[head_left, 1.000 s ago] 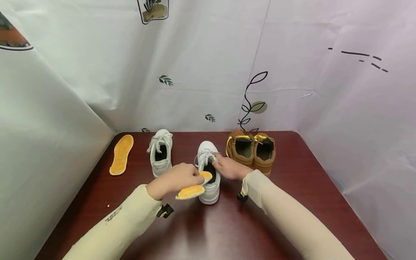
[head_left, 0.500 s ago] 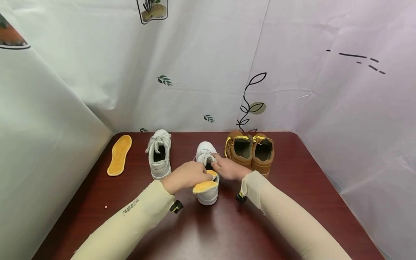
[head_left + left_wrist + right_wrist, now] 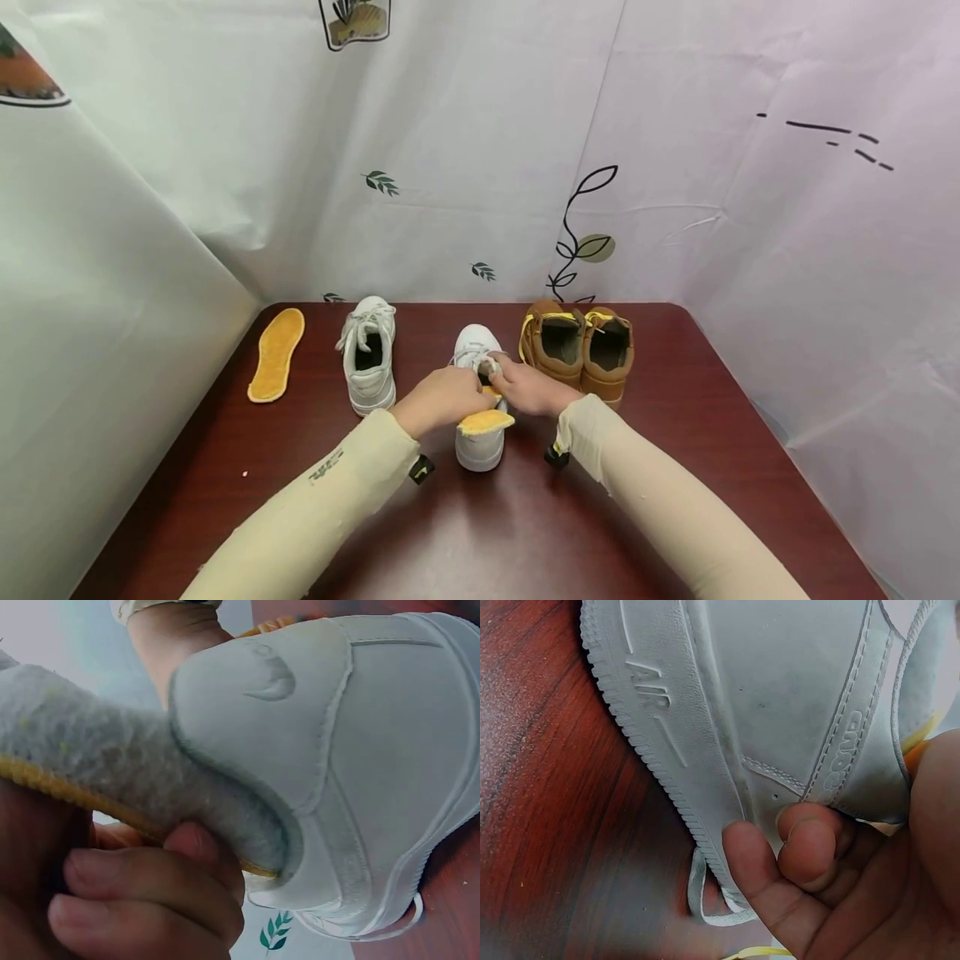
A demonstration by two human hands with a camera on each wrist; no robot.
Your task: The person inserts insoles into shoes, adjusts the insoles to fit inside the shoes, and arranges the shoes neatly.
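Observation:
An orange, fuzzy-topped insole [image 3: 486,422] with a pale fleecy underside [image 3: 127,742] is held in my left hand [image 3: 448,397], fingers curled round it. Its front end enters the opening of a white lace-up sneaker [image 3: 480,454], while the heel end sticks up over the shoe's back. The sneaker stands on the table, toe pointing away. My right hand [image 3: 529,389] grips the shoe's collar by the tongue on the right side; in the right wrist view its fingers [image 3: 754,859] lie against the shoe's side. The insole's tip inside the shoe is hidden.
Left of the hands stands another white sneaker [image 3: 367,379]. A second orange insole [image 3: 276,357] lies flat near the table's left edge. Two brown shoes [image 3: 606,375] with yellow laces stand just right of my right hand. White printed sheeting [image 3: 450,150] hangs behind the dark red table [image 3: 675,467].
My left hand has moved right and slightly forward, carrying the insole from beside the sneaker into its opening. The right hand has kept its hold on the shoe.

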